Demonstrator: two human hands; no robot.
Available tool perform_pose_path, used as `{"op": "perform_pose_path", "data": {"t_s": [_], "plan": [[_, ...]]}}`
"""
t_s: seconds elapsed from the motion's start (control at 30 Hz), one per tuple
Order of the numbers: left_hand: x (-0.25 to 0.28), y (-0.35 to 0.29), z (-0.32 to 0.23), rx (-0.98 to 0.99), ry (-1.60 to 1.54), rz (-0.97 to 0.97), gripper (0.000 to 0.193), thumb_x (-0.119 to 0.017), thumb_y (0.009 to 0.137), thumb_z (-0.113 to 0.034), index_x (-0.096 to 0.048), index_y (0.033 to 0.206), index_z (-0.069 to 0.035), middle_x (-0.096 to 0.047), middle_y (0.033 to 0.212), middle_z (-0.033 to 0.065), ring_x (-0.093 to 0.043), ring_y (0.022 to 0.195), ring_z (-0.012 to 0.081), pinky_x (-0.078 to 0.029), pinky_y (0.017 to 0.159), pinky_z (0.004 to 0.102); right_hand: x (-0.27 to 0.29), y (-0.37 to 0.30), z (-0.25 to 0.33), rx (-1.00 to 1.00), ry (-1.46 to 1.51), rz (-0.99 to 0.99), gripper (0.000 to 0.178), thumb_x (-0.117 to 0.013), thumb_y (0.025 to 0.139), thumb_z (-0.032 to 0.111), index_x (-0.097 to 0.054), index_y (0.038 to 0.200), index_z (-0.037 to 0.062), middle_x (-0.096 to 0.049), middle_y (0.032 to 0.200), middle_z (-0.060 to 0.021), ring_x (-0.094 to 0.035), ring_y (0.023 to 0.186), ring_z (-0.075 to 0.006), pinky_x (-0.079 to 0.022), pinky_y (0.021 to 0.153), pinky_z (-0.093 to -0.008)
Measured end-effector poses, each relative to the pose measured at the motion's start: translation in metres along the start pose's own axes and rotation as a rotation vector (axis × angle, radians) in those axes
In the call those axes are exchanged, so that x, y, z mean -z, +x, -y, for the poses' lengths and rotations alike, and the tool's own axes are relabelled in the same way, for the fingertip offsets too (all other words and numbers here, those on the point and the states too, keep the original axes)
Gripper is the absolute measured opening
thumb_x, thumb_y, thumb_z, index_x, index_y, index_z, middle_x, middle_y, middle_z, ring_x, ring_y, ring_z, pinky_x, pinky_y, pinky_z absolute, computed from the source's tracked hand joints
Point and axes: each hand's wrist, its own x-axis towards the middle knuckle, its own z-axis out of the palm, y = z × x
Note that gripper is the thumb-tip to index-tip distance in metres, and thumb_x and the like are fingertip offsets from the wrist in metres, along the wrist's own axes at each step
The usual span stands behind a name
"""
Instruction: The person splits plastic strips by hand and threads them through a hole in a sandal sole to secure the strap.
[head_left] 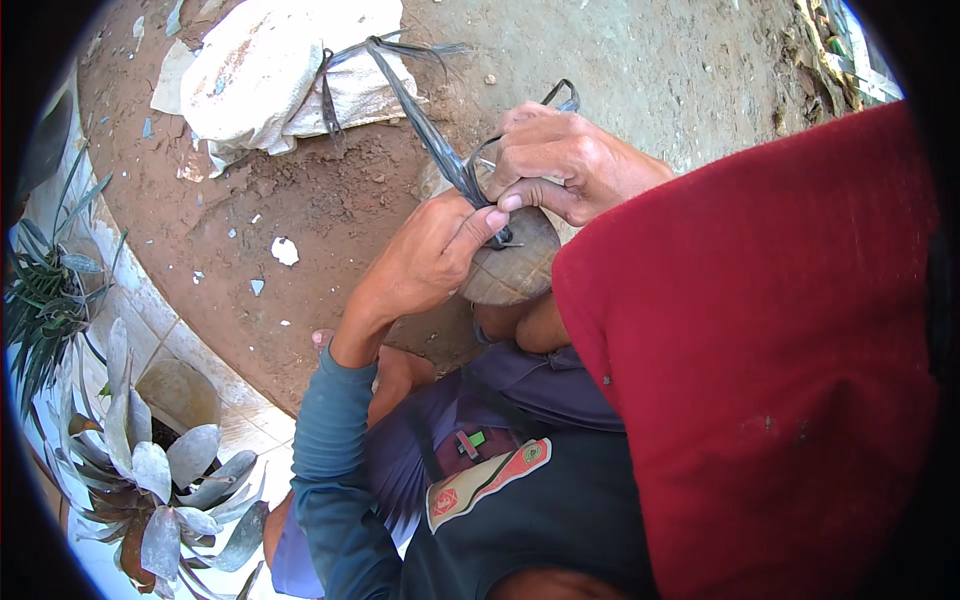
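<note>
Two hands meet at the upper middle of the frame, the left hand [425,258] and the right hand [570,165]. One dark strap [430,130] runs between them, and one round wooden piece [515,265] sits under them. One white sack [270,70] lies at the upper left. Two potted plants stand at the left edge, a spiky one [45,290] and a grey-leaved one [150,480].

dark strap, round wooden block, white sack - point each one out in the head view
dark strap [425,118], head view, on the stretched band between the sack and the hands
round wooden block [520,262], head view, on its flat face below the fingers
white sack [262,75], head view, on its middle cloth
</note>
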Motion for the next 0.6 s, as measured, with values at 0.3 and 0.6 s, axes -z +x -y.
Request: {"op": "perform_pose_path", "data": {"t_s": [0.3, 0.6], "plan": [[-0.002, 0.001, 0.002, -0.121, -0.088, -0.002, 0.043, -0.051, 0.102, -0.034, -0.06, 0.089, 0.006, -0.058, 0.073, 0.0118, -0.049, 0.07, 0.0183, -0.042, 0.068, 0.0375, -0.008, 0.003, 0.015, -0.171, -0.023, -0.252, 0.028, -0.071, 0.084, 0.017, -0.064, 0.104, -0.001, -0.061, 0.094, -0.0153, -0.06, 0.086, -0.0329, -0.047, 0.076, -0.0435], [-0.001, 0.002, 0.002, -0.003, -0.178, 0.057, 0.039, -0.049, 0.101, -0.029, -0.057, 0.087, 0.006, -0.054, 0.081, 0.017, -0.05, 0.075, 0.027, -0.042, 0.075, 0.0403, 0.032, 0.006, 0.024, -0.218, 0.0, 0.058, 0.019, -0.075, 0.077, 0.018, -0.065, 0.078, 0.0018, -0.057, 0.069, -0.0089, -0.055, 0.077, -0.0292, -0.043, 0.069, -0.0401]]}}
